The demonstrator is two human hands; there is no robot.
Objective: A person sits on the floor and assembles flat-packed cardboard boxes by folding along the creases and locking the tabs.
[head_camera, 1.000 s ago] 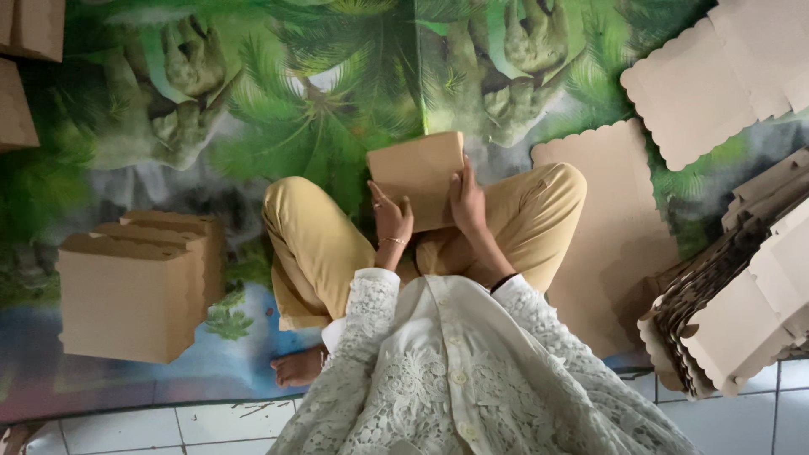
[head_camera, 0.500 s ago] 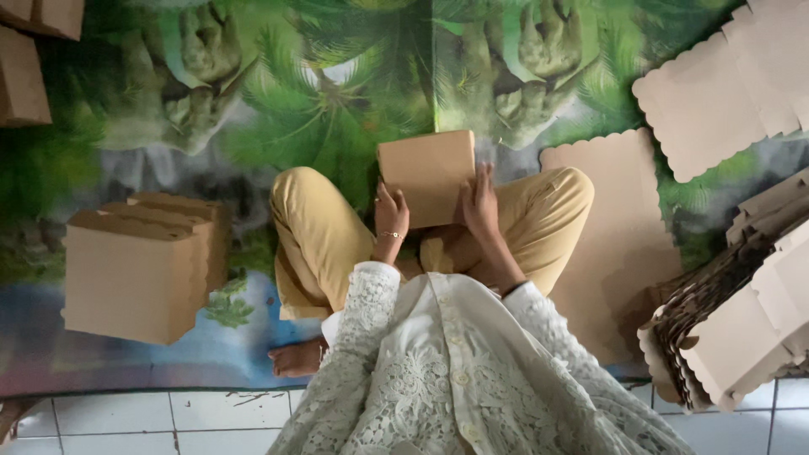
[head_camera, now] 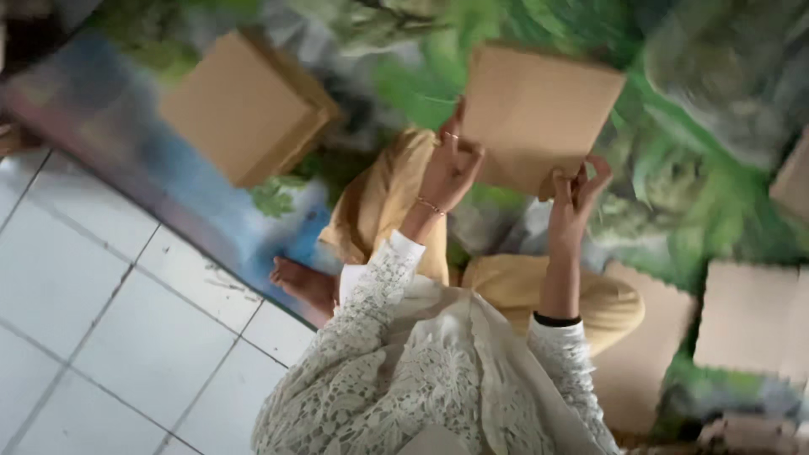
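Note:
I sit cross-legged on a green printed mat [head_camera: 725,211], in yellow trousers and a white lace top. A flat brown cardboard box [head_camera: 539,114] is raised in front of me, tilted. My left hand [head_camera: 451,164] grips its left edge, with a ring and a bracelet showing. My right hand [head_camera: 577,190] pinches its lower right corner. The picture is blurred by motion.
A stack of folded brown boxes [head_camera: 240,105] lies on the mat to my upper left. Flat scalloped cardboard blanks [head_camera: 746,324] lie at the right, one partly under my knee. White floor tiles [head_camera: 109,337] fill the lower left. My bare foot [head_camera: 299,282] rests at the mat's edge.
The box has been lifted off my lap and swung up to the right. The view has tilted and shifted, so the stack of boxes now appears higher.

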